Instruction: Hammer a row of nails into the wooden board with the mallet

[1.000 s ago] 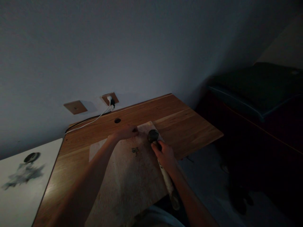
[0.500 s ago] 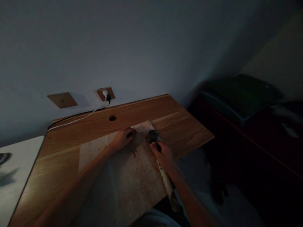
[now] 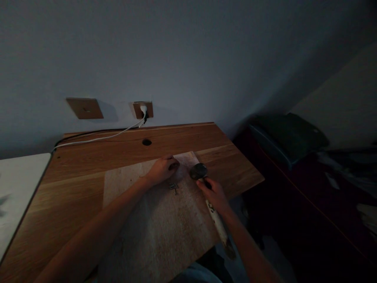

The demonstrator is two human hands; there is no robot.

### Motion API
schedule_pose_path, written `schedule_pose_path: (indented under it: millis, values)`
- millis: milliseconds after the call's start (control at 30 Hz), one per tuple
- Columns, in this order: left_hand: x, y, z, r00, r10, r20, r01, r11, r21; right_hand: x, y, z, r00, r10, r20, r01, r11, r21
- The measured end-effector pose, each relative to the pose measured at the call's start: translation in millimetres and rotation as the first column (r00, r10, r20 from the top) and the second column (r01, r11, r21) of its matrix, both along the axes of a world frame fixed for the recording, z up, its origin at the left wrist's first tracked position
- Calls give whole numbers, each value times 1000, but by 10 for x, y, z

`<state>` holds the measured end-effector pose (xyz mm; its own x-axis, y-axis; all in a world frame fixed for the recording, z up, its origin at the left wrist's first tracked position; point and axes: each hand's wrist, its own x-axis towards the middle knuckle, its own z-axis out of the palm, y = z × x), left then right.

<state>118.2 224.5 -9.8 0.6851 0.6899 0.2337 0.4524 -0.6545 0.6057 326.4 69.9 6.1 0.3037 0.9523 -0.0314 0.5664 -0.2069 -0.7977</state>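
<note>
My right hand [image 3: 215, 193] is closed round the pale handle of a hammer [image 3: 206, 188], high up near its dark round head, which rests on the far right corner of a light board [image 3: 147, 232]. My left hand [image 3: 161, 169] lies on that board just left of the hammer head, fingers curled down, pinching something I cannot make out. A small metal piece [image 3: 174, 187] sits on the board between the two hands. The board lies on a wooden desk [image 3: 73, 188].
A round cable hole [image 3: 146, 142] is in the desk near the wall. A white cable [image 3: 103, 136] runs to a wall socket [image 3: 143, 109]; a second wall plate [image 3: 85, 108] is to its left. A white surface [image 3: 17, 184] adjoins the desk's left; dark furniture [image 3: 288, 137] stands right.
The view has turned, so the desk and wall sit squarer in the frame. My left hand stays by the board's far edge; the right hand with the hammer has hardly moved.
</note>
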Motion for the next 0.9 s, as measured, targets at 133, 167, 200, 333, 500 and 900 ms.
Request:
schedule_pose_path:
  millis: [133, 167, 200, 333, 500, 900]
  values:
    - [17, 4, -17, 999, 43, 25, -42, 997, -57, -41, 46, 104, 999, 44, 1, -44, 999, -1]
    - [17, 6, -24, 998, 54, 44, -50, 996, -71, -71, 78, 138, 998, 61, -6, -61, 998, 2]
    - [16, 11, -34, 996, 54, 64, -49, 995, -82, -107, 121, 173, 997, 76, -14, -76, 997, 9]
    - [1, 45, -77, 994, 5, 105, 6, 994, -109, -267, 342, 273, 994, 113, -11, -112, 992, 56]
    - [-2, 64, -77, 993, -2, 122, 15, 994, -109, -347, 465, 308, 991, 123, 47, -123, 992, 0]
    - [-45, 117, -70, 983, -114, 146, 129, 987, -98, -392, 473, 346, 989, 114, 99, -118, 992, 39]
